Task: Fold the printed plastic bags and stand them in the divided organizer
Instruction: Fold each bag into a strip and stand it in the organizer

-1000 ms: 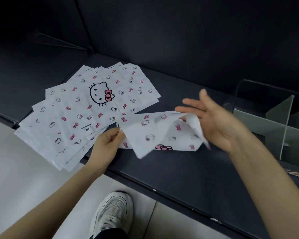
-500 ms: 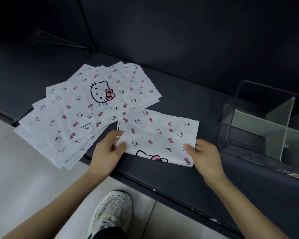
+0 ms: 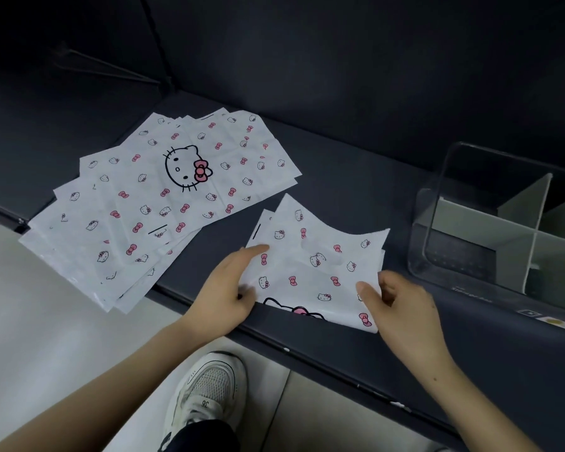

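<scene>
**One bag doubled over at the counter's edge**

From where I stood, the person had a single printed bag lying folded on the dark counter, close to its near edge. It sat between the pile of bags on the left and the clear organizer on the right, touching neither. The fold ran along the near side, where part of a large cat face with a pink bow showed. The far edges of the two layers did not quite line up.

The left hand lay on the bag's left side, forefinger stretched out flat across the plastic and thumb down by the near corner, pressing rather than gripping. The right hand had hold of the right edge, thumb on top and the other fingers curled in at the border, pinching the layers together.

The pile was fanned out flat, its near corners hanging past the counter's rim. The organizer stood upright with pale dividers splitting its inside. Below, a white shoe rested on the pale floor.
</scene>
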Demonstrator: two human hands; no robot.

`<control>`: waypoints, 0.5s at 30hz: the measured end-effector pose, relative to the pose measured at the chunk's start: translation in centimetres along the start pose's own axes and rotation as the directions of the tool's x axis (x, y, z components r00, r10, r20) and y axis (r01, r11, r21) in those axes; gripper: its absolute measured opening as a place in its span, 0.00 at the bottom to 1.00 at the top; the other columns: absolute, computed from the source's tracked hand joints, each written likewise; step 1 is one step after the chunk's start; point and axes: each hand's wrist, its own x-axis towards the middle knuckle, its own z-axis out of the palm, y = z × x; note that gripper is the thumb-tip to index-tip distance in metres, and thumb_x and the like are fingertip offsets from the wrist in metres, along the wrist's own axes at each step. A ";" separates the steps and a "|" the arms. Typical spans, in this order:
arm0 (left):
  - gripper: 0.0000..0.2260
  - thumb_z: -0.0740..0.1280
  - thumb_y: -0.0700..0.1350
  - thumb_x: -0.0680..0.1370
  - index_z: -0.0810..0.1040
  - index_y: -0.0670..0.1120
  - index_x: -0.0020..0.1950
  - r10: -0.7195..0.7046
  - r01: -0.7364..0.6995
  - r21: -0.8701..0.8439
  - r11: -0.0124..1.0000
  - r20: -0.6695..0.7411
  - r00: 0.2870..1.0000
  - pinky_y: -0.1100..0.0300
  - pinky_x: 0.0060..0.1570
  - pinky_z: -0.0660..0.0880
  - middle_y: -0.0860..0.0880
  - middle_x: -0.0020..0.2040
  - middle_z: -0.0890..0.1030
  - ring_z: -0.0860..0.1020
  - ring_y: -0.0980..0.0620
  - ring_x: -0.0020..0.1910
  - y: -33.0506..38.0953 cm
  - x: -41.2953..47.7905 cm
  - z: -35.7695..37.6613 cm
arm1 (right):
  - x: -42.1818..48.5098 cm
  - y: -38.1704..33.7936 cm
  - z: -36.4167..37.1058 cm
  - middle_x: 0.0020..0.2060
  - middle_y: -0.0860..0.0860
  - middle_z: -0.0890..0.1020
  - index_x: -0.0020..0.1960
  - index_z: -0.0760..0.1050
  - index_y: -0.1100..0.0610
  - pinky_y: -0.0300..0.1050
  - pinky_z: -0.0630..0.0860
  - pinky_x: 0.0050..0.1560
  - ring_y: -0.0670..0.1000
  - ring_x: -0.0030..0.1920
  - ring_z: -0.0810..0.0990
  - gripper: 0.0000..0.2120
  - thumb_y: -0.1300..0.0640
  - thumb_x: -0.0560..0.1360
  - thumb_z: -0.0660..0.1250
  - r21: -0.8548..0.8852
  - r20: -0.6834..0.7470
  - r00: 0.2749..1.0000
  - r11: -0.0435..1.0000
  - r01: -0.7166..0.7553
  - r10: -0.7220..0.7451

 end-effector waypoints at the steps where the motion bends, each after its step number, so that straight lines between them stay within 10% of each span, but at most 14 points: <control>1: 0.29 0.62 0.29 0.72 0.65 0.55 0.67 -0.003 0.003 -0.004 1.000 0.011 1.000 0.70 0.59 0.67 0.65 0.63 0.67 0.65 0.70 0.64 0.0 0.1 0.0 | 0.2 0.2 -0.1 0.29 0.56 0.76 0.39 0.73 0.64 0.45 0.65 0.31 0.57 0.32 0.73 0.13 0.56 0.75 0.66 -0.019 -0.010 1.000 1.000 -0.007 0.007; 7: 0.23 0.61 0.45 0.70 0.72 0.44 0.65 0.148 -0.097 0.346 0.933 -0.122 0.981 0.42 0.70 0.61 0.41 0.65 0.73 0.67 0.41 0.69 0.1 0.0 -0.5 | 1.6 1.3 1.1 0.32 0.53 0.80 0.41 0.75 0.61 0.38 0.69 0.33 0.46 0.33 0.79 0.10 0.55 0.77 0.64 -0.097 0.015 0.999 0.995 -0.027 0.029; 15: 0.23 0.49 0.52 0.83 0.72 0.43 0.70 0.184 -0.219 0.544 0.810 0.119 0.976 0.49 0.73 0.52 0.40 0.71 0.70 0.64 0.37 0.72 1.3 1.7 2.5 | 1.2 1.2 1.2 0.30 0.47 0.72 0.38 0.72 0.62 0.30 0.66 0.34 0.31 0.30 0.74 0.11 0.58 0.77 0.65 -0.154 0.006 0.998 0.986 0.062 -0.062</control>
